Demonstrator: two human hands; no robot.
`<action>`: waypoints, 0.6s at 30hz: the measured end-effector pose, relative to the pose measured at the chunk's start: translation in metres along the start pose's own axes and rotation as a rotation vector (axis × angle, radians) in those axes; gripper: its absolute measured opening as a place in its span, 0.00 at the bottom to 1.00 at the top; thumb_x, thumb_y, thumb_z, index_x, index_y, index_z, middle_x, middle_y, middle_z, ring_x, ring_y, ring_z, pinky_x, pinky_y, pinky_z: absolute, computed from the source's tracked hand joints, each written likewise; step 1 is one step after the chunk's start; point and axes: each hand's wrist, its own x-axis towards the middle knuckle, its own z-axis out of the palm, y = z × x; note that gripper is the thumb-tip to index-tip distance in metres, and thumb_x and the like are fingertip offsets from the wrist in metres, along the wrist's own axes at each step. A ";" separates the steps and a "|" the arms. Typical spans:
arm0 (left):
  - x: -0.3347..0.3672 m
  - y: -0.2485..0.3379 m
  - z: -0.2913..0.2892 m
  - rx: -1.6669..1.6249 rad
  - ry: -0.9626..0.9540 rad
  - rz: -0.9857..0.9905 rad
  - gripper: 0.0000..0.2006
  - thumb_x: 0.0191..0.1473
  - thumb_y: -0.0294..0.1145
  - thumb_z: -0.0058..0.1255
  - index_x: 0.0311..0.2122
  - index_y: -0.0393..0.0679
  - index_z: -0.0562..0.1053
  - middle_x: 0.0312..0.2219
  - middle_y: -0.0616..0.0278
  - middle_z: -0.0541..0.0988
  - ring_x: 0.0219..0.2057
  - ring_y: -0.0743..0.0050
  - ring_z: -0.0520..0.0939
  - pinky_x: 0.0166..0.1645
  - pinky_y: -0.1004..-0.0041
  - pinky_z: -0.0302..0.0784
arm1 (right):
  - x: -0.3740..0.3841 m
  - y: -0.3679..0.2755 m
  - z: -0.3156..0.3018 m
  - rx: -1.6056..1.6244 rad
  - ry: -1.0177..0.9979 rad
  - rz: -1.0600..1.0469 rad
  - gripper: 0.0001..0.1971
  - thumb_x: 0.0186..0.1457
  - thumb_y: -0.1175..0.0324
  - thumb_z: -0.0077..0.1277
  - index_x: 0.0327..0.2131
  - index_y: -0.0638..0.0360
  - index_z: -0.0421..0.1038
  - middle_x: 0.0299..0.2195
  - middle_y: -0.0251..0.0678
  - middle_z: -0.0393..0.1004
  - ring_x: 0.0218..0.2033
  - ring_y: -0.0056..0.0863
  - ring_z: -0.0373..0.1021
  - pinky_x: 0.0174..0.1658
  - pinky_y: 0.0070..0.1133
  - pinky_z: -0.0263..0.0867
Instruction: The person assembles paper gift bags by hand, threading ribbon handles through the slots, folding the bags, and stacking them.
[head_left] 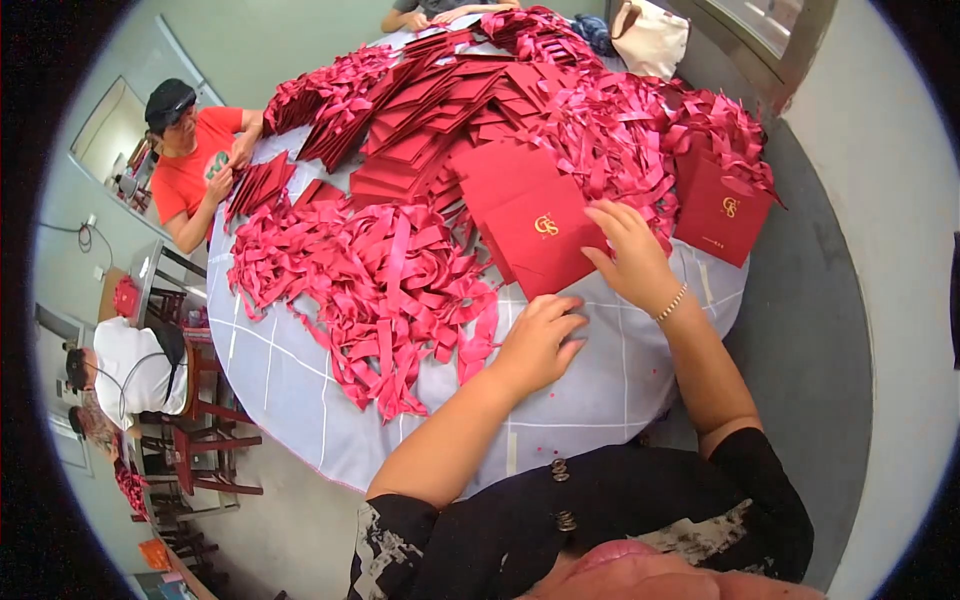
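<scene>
A red paper bag (545,225) with a gold emblem lies flat in front of me, on top of another red bag that shows along its left side. My right hand (635,258), with a beaded bracelet at the wrist, is at the bag's right edge, thumb and fingers apart. Below the bag's lower edge is my left hand (540,345), its fingers loosely bent and spread over the tablecloth. Neither hand is closed round anything. A heap of pink-red ribbons (385,290) lies to the left of my left hand.
The round table has a grey-blue checked cloth (285,390). Stacked red bags (430,120) and more ribbons (610,140) fill its far side. Another bag stack (722,215) stands at the right edge. A co-worker in an orange shirt (195,170) handles bags at the left.
</scene>
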 end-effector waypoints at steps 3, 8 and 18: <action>0.000 0.000 0.002 0.003 0.001 0.003 0.14 0.47 0.30 0.61 0.41 0.41 0.78 0.50 0.54 0.75 0.52 0.52 0.73 0.57 0.60 0.69 | 0.029 -0.007 0.018 0.035 -0.139 -0.083 0.28 0.52 0.70 0.58 0.57 0.62 0.63 0.58 0.47 0.64 0.62 0.46 0.58 0.63 0.35 0.56; 0.004 0.003 0.006 -0.017 -0.006 -0.007 0.14 0.47 0.30 0.60 0.41 0.41 0.78 0.49 0.54 0.76 0.52 0.52 0.73 0.57 0.60 0.69 | 0.053 -0.001 0.034 -0.185 -0.222 -0.111 0.30 0.55 0.64 0.56 0.60 0.59 0.59 0.58 0.46 0.64 0.63 0.42 0.58 0.65 0.42 0.49; -0.002 0.004 0.004 -0.024 0.055 -0.070 0.13 0.46 0.30 0.60 0.39 0.40 0.79 0.47 0.54 0.78 0.50 0.52 0.75 0.57 0.60 0.70 | 0.023 -0.032 -0.020 -0.168 -0.098 -0.180 0.27 0.49 0.70 0.59 0.55 0.59 0.67 0.55 0.39 0.70 0.59 0.38 0.64 0.64 0.41 0.51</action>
